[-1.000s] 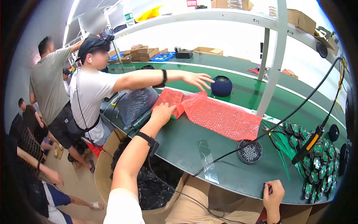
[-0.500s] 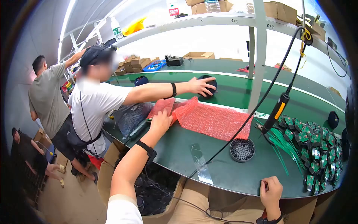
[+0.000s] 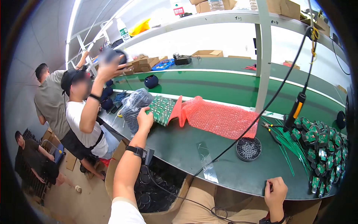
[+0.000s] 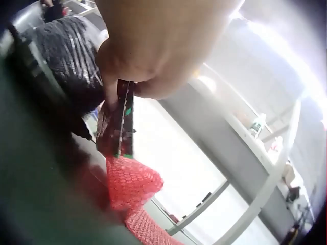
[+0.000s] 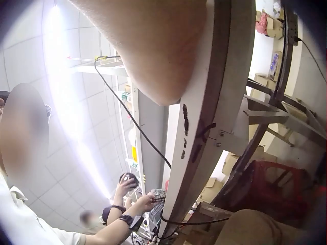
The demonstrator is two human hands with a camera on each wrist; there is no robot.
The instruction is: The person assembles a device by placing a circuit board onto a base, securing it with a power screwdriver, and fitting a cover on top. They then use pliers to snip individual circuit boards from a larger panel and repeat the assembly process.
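Board (image 3: 161, 110) up off the bench (image 3: 223, 170): the left hand (image 3: 144, 120) now pinches the green panel by its lower edge, thumb against fingers, and holds it tilted on end at the left end of the red wrap (image 3: 220, 118). Half a second ago the same hand lay flat on a red packet there with no green showing. The left wrist view shows the board edge-on in that pinch, the wrap hanging below it. The right hand (image 3: 275, 192) has not moved, fingers curled against the bench's near edge, holding nothing that shows. Beside them a co-worker, who had a palm on a dark speaker (image 3: 112, 56) on the belt, now lifts it overhead.
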